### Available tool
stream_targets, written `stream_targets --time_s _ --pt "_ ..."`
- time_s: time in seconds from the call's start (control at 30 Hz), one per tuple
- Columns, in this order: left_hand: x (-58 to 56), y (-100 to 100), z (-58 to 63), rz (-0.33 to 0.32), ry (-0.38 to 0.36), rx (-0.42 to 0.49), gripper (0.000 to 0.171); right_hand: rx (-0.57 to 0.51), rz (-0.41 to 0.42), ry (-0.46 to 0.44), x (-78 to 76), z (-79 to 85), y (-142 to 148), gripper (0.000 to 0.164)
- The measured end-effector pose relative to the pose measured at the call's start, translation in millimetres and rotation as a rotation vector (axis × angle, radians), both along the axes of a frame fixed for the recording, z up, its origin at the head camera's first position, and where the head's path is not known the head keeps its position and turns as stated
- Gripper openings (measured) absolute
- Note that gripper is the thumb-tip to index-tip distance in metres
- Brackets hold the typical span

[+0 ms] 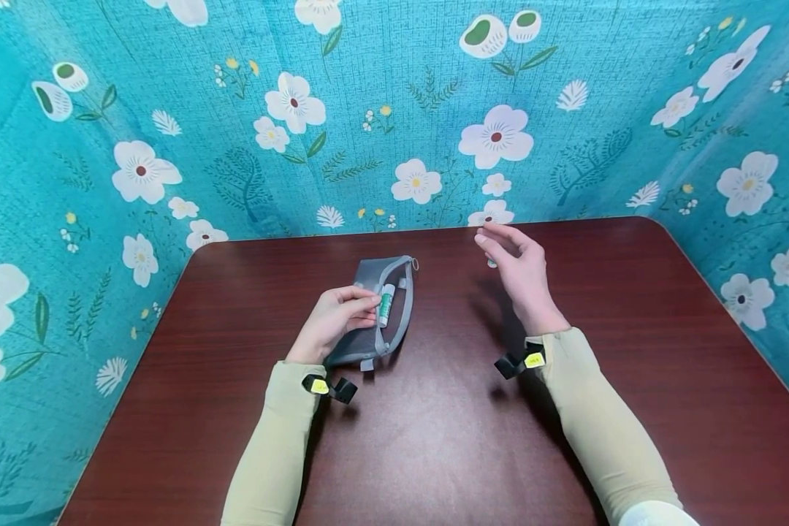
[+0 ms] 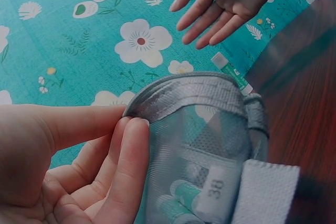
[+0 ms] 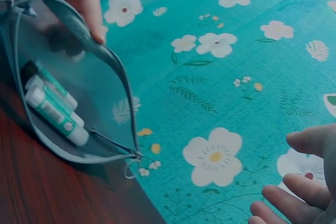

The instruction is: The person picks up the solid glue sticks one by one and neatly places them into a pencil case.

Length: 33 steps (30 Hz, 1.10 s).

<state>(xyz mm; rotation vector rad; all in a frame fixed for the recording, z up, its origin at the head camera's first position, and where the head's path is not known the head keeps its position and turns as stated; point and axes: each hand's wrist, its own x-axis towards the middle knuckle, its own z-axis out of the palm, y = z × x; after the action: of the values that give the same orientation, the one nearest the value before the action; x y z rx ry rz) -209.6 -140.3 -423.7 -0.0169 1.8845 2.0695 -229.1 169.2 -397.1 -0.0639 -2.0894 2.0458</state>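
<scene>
My left hand (image 1: 335, 318) pinches the zipped rim of a grey see-through mesh pouch (image 1: 368, 274) between thumb and fingers. The pouch's mouth gapes to the right. A small white-and-green capped tube (image 1: 386, 305) shows at that mouth in the head view. In the left wrist view a tube (image 2: 232, 73) shows beyond the rim, below my right hand. Similar tubes (image 3: 52, 111), one with a dark end, lie inside the pouch in the right wrist view. My right hand (image 1: 519, 270) is raised to the right of the pouch, its fingers apart and holding nothing.
A dark reddish-brown table (image 1: 421, 438) lies under both arms. Behind it and along its sides hangs a turquoise flowered cloth (image 1: 368, 131). A zipper pull ring (image 1: 415, 264) sits at the pouch's far corner, and a pale fabric tab (image 1: 367, 364) at its near end.
</scene>
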Motion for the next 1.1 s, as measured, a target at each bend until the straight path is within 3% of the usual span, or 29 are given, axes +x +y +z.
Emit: stream_targets --time_s 0.33,0.6,0.77,1.1 --pt "-1.0 0.1 -0.5 0.0 0.001 0.025 0.016 0.004 -0.073 0.057 -1.9 7.7 10.7 0.045" --pt "-1.1 0.0 -1.4 0.003 0.006 0.019 0.017 0.034 -0.123 0.065 -5.9 2.9 18.9 0.046" --pt "-0.5 -0.4 -0.4 0.004 0.003 0.02 0.017 0.058 -0.17 0.039 -11.0 -5.0 25.1 0.048" --pt "-0.4 -1.6 0.6 -0.002 0.004 0.0 0.02 0.091 -0.179 -0.042 -19.6 -19.4 34.4 0.056"
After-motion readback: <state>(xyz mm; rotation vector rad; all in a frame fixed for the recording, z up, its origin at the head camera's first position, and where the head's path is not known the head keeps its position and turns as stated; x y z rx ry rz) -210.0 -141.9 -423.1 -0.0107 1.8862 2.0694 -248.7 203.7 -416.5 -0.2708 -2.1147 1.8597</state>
